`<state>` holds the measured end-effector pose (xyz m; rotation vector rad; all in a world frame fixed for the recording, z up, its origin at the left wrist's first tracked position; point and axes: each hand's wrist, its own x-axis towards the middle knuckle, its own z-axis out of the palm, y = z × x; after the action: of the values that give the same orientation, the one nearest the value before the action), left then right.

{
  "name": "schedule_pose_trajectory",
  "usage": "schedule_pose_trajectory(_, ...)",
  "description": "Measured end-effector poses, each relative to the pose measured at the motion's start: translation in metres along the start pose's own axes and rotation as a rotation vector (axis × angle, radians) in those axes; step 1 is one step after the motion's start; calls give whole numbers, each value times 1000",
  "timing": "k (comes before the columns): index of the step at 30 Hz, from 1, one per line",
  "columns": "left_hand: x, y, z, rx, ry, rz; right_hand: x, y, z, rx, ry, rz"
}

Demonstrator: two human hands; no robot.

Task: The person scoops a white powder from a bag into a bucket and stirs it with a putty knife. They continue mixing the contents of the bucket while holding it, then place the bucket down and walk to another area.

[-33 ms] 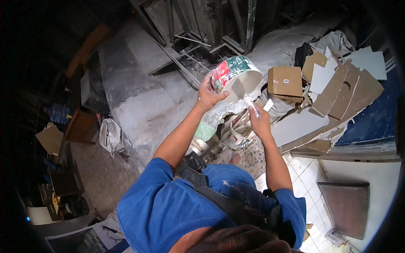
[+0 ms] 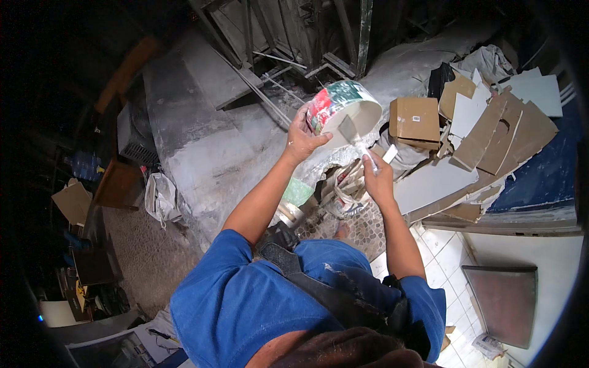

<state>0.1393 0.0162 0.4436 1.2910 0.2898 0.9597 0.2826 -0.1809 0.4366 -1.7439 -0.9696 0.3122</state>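
Note:
A round tub point(image 2: 341, 96) with red, green and white sides and white smears is tilted so its mouth faces me. My left hand point(image 2: 302, 138) grips its left side, thumb over the rim. My right hand point(image 2: 378, 176) is closed around the pale handle of a putty knife point(image 2: 350, 130). Its flat grey blade is inside the tub's mouth; whether it touches the wall I cannot tell. Below the tub, an open bag point(image 2: 346, 199) holds strips and scraps.
On the right, a cardboard box point(image 2: 415, 121) stands beside a pile of broken board pieces point(image 2: 500, 135). Metal frame legs point(image 2: 363, 37) rise beyond the tub. A white bag point(image 2: 162, 199) lies at left, and a dark panel point(image 2: 503, 303) leans against the wall at lower right.
The putty knife has shifted slightly inside the tub, and more of its blade shows. Both hands keep nearly the same place.

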Motion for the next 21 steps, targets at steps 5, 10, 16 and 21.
schedule_pose_trajectory(5,16,0,4,-25,-16,9,0,-14,6,170,-86,266)
schedule_pose_trajectory(10,15,-2,2,-29,-26,1,6,8,9,-37,291,-93)
schedule_pose_trajectory(16,14,0,6,15,-70,-33,6,6,1,177,-45,403)
schedule_pose_trajectory(21,13,-4,7,79,-70,21,0,30,9,217,4,346)
